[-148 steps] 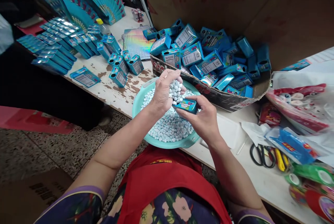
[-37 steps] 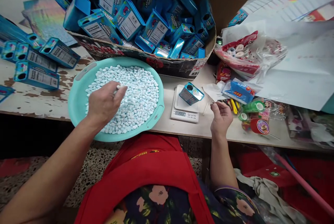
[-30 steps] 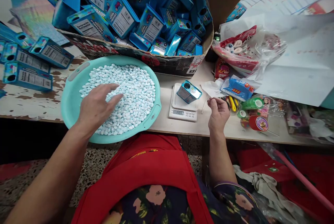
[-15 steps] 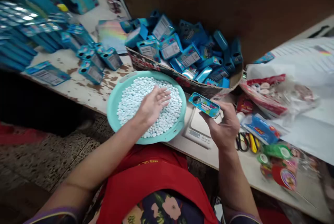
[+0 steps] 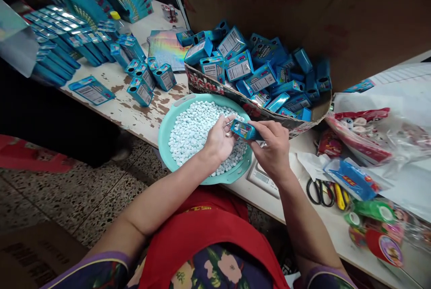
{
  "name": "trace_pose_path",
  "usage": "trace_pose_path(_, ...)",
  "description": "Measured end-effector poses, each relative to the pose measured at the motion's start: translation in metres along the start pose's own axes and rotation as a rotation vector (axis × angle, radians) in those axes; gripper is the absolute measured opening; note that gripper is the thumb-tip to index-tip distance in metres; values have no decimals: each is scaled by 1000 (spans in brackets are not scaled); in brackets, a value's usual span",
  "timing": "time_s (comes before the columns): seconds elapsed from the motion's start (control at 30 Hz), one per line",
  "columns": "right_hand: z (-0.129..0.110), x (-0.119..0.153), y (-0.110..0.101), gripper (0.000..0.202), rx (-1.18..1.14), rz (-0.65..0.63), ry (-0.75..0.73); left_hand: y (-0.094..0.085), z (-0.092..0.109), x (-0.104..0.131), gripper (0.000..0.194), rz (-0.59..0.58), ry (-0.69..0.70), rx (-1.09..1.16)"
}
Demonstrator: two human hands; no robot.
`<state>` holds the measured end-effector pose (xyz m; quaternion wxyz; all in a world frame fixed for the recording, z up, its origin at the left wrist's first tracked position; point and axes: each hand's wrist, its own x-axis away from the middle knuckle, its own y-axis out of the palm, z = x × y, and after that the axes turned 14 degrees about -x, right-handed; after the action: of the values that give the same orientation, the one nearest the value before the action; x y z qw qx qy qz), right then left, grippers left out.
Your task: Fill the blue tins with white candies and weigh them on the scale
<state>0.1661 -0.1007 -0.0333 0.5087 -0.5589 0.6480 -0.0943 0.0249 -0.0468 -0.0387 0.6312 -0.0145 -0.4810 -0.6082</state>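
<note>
"Far left?"
"A person in black (image 5: 60, 118), cut off by the frame."
"Middle?"
"A bowl (image 5: 164, 143) of white candies (image 5: 188, 134). Over it, the left hand (image 5: 219, 141) is half open and cupped; how many candies it holds is hard to make out."
"The tin?"
"The blue tin (image 5: 245, 131) is above the bowl's right side, right hand (image 5: 273, 147) closed around its far end, hiding it."
"Further right?"
"A scale (image 5: 261, 180), partly covered by the right wrist."

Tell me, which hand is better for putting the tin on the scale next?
Probably the right hand: it holds the tin and is nearer the scale. The left hand is cupped over the bowl.
</note>
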Motion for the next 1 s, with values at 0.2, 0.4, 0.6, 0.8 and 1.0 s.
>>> trace_pose_path(0.2, 7, 5, 5, 41, 5, 29, -25, 2, 0, -1, 33, -15, 1, 5)
trace_pose_path(0.4, 16, 9, 8, 41, -36, 50, 71, 3, -7, -6, 20, -42, 39, -24)
trace_pose_path(0.6, 24, 26, -9, 35, -287, 232, 247, -13, 1, -4, 14, -105, 162, -310)
trace_pose_path(0.8, 71, 96, -30, 40, -419, 549, 547, -44, 30, 2, 37, 37, 837, -1494)
trace_pose_path(1.0, 102, 139, -15, 51, -518, 582, 745, -47, 28, -2, 38, -59, 752, -1582)
